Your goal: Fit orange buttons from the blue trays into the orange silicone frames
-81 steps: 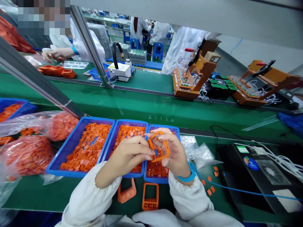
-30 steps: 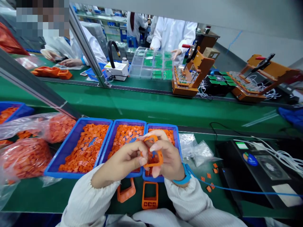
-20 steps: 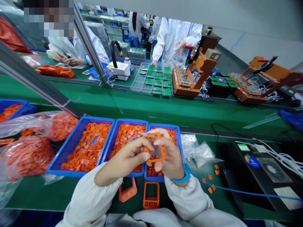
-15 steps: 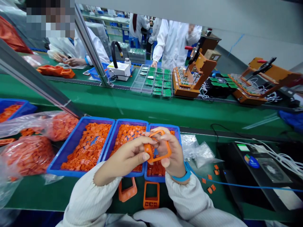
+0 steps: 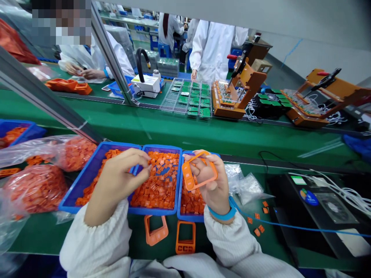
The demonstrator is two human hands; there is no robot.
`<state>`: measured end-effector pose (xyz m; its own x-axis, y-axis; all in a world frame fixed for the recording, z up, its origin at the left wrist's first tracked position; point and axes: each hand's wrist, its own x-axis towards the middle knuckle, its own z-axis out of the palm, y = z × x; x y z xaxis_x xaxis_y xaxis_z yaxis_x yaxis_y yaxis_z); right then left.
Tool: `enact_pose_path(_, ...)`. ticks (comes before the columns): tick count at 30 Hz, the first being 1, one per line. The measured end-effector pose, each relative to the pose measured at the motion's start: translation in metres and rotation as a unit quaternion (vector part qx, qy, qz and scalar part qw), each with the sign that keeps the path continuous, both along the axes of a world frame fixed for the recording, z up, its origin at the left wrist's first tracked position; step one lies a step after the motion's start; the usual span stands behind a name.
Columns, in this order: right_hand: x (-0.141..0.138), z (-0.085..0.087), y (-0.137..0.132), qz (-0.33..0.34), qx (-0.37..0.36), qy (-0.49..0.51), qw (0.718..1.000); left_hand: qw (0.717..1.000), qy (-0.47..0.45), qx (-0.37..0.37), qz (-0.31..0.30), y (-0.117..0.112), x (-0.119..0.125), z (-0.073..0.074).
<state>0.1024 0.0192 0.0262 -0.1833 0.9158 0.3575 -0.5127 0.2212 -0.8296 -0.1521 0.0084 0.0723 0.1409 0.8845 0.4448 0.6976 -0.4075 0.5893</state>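
Note:
My right hand (image 5: 220, 178) grips an orange plastic frame (image 5: 189, 178) with rounded corners, its large opening facing me, held up over the right blue bin (image 5: 191, 218). My left hand (image 5: 117, 179) hovers apart from it, over the left blue bin (image 5: 71, 204) and beside the middle blue bin (image 5: 153, 211). Its fingers are curled, with a small gap between thumb and forefinger and nothing visible in them. Small orange plastic pieces (image 5: 155, 191) fill the bins. Two more orange frames lie on the bench before me, a tilted frame (image 5: 158, 236) and a flat frame (image 5: 185, 248).
Clear bags of orange pieces (image 5: 34, 189) lie at left. At right are loose orange pieces (image 5: 257, 216), plastic bags (image 5: 249, 189) and a black device (image 5: 319, 216) with a blue cable. Beyond stand a tray of circuit boards (image 5: 188, 96), an orange fixture (image 5: 228, 110) and co-workers.
My left hand has let go of the orange frame and moved left over the bins. My right hand keeps the frame, now turned slightly and shifted a little right.

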Motion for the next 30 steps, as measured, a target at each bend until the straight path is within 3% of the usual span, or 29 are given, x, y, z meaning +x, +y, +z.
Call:
enact_pose_path(2, 0.000, 0.000, 0.000, 0.007, -0.017, 0.007, 1.000, 0.999, 0.008, 0.016, 0.034, -0.003, -0.010, 0.000)
enact_pose_path(4, 0.001, 0.000, 0.000, 0.031, -0.038, 0.013, 0.999, 0.999, -0.003, 0.032, 0.030, -0.008, -0.012, 0.004)
enact_pose_path(6, 0.000, 0.000, 0.000, 0.070, -0.063, 0.020, 0.995, 0.998, -0.009, 0.055, -0.040, -0.013, -0.005, 0.007)
enact_pose_path(9, -0.001, 0.000, -0.003, 0.130, -0.096, 0.031, 0.986, 0.975, 0.028, 0.108, -0.194, -0.017, 0.020, 0.007)
enact_pose_path(12, -0.003, 0.002, -0.007, 0.170, -0.097, -0.007, 0.981, 0.955, 0.059, 0.144, -0.252, -0.019, 0.043, -0.002)
enact_pose_path(17, -0.003, 0.007, -0.010, 0.252, -0.069, -0.058, 0.964, 0.959, 0.043, 0.188, -0.209, -0.041, 0.052, -0.017)
enact_pose_path(22, -0.003, 0.011, -0.014, 0.325, -0.039, -0.072, 0.942, 0.967, 0.027, 0.214, -0.137, -0.095, 0.044, -0.035)
enact_pose_path(27, 0.009, 0.014, -0.012, 0.263, -0.051, -0.054, 0.962, 0.986, 0.056, 0.107, -0.113, -0.158, 0.041, -0.075)
enact_pose_path(30, 0.017, 0.016, -0.009, 0.251, -0.040, -0.036, 0.966, 0.992, 0.087, 0.033, -0.088, -0.181, 0.042, -0.101)
